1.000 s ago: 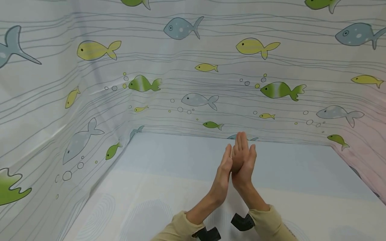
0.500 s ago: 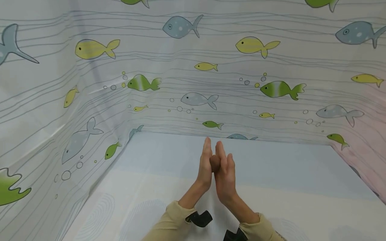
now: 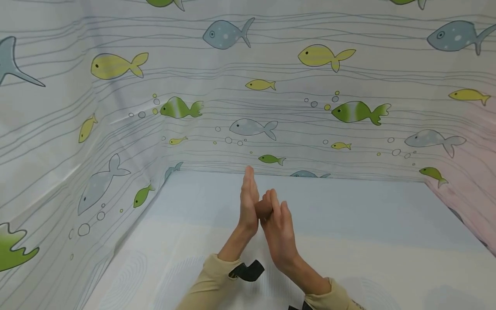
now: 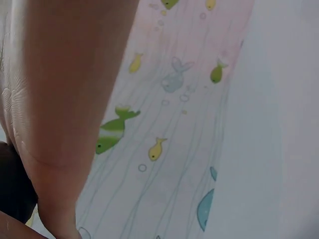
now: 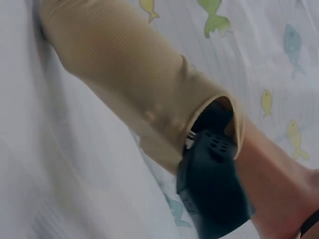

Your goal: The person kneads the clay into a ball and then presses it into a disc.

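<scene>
Between my two palms in the head view sits a small brown, rounded lump (image 3: 263, 209), perhaps clay. My left hand (image 3: 249, 209) stands upright on its left side, fingers straight and pointing up. From the right, my right hand (image 3: 280, 234) leans against the lump with its fingers extended, set a little lower than the left. The palms are partly apart, and their inner faces are mostly hidden. Bare skin (image 4: 70, 99) fills the left of the left wrist view. A beige sleeve (image 5: 124, 74) and a black wrist device (image 5: 212, 184) show in the right wrist view, with bare skin beyond.
A pale blue and white tabletop (image 3: 348, 215) lies beneath the hands. White sheeting printed with fish (image 3: 186, 77) hangs around the back and left, with a pinkish part (image 3: 474, 172) at the right.
Both hands have moved left with the brown lump between them. They slide against each other, the left hand now reaching higher than the right. More of the lump shows now.
</scene>
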A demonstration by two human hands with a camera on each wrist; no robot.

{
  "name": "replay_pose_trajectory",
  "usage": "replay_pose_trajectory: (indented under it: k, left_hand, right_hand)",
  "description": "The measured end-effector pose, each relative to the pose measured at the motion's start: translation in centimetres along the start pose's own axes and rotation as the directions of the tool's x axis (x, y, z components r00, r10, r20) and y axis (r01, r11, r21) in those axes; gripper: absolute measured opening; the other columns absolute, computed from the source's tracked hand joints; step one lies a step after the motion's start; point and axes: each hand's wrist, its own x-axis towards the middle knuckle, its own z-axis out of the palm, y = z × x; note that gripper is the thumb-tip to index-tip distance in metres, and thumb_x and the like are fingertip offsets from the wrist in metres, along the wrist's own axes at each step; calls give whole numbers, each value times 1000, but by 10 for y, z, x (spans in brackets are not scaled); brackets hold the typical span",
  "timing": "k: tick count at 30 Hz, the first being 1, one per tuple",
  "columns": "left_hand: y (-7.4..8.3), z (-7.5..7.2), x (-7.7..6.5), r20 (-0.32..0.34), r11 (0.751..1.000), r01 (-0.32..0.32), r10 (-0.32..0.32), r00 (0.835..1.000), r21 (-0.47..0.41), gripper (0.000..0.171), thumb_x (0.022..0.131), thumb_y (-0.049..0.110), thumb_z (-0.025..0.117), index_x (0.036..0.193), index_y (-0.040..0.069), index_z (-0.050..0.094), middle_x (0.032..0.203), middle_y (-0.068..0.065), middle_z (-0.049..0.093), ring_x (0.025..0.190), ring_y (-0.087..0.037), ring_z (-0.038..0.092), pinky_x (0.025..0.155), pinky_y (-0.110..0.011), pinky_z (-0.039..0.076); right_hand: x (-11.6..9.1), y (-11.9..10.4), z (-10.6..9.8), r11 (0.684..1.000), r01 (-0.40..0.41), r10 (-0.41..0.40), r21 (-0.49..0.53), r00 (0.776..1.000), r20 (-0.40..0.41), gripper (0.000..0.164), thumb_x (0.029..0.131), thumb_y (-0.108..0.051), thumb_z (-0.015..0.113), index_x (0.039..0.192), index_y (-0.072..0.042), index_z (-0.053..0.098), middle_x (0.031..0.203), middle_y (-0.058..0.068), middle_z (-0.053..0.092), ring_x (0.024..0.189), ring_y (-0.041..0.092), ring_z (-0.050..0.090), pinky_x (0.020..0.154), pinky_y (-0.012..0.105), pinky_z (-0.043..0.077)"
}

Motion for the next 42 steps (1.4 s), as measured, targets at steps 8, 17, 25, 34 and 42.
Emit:
replay_pose_trajectory:
  k: [8, 17, 25, 34, 42]
  left_hand:
    - [-16, 18, -12, 134, 992, -5, -12, 991, 126, 67, 103, 42, 18, 159, 7, 5, 166, -3, 4, 153, -18, 2, 122, -48, 3]
    - [-17, 39, -30, 261, 986, -71, 30, 965, 149, 70, 104, 45, 20, 159, 7, 2, 166, -1, 3, 152, -15, -1, 122, -48, 3]
    - [-9, 51, -44, 326, 980, -68, 4, 945, 185, 72, 102, 53, 17, 160, 13, 2, 165, 6, 1, 152, -10, -5, 121, -53, -1]
    - [5, 54, -44, 323, 973, -119, 50, 945, 198, 73, 101, 57, 16, 160, 17, 2, 165, 10, -3, 151, -11, -13, 118, -59, -5]
    - [6, 34, -25, 175, 966, -145, 108, 979, 215, 70, 102, 47, 21, 160, 11, 9, 166, 2, 4, 153, -17, -6, 120, -56, -3]
  right_hand:
    - [8, -17, -14, 999, 31, -36, -43, 993, -114, 70, 102, -54, 0, 158, -14, -10, 165, -2, -9, 152, 15, -8, 122, 47, -2]
    - [22, -24, -40, 992, 123, -119, 1, 966, -231, 71, 103, -56, 10, 159, -17, -10, 167, -3, -7, 152, 10, -4, 122, 34, -6]
    - [32, -20, -67, 973, 209, -228, -94, 929, -292, 79, 100, -62, 22, 160, -18, -6, 167, -3, -6, 152, 10, -7, 121, 39, -11]
    - [34, -12, -77, 939, 265, -309, -218, 930, -199, 80, 101, -64, 16, 160, -15, -5, 167, 0, -8, 152, 18, -12, 119, 48, -14]
    - [22, 8, -49, 917, 251, -267, -311, 964, -7, 70, 105, -52, 3, 159, -8, -3, 167, 6, -6, 152, 25, -7, 122, 30, 2]
